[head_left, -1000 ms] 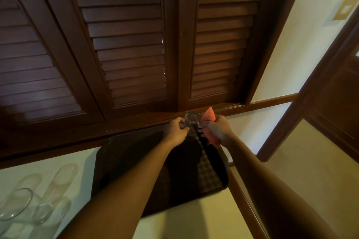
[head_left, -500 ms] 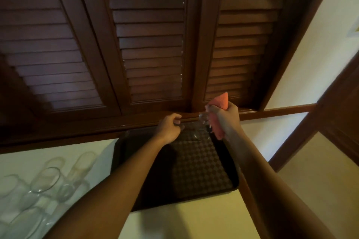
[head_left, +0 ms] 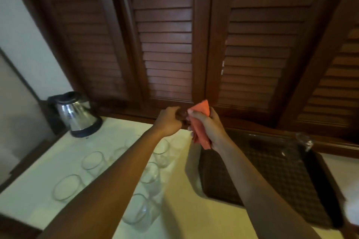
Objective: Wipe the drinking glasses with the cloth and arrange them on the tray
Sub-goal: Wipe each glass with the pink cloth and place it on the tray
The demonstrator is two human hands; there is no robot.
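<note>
orange cloth [head_left: 202,124] crumpled in right hand [head_left: 207,126], glasses [head_left: 93,161] clear

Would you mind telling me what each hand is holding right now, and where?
The right hand grips the bunched orange cloth around its middle. The left hand is curled; whether it holds anything cannot be told.

Dark louvered shutters [head_left: 165,44], pale counter [head_left: 116,141], steel kettle [head_left: 77,116].
</note>
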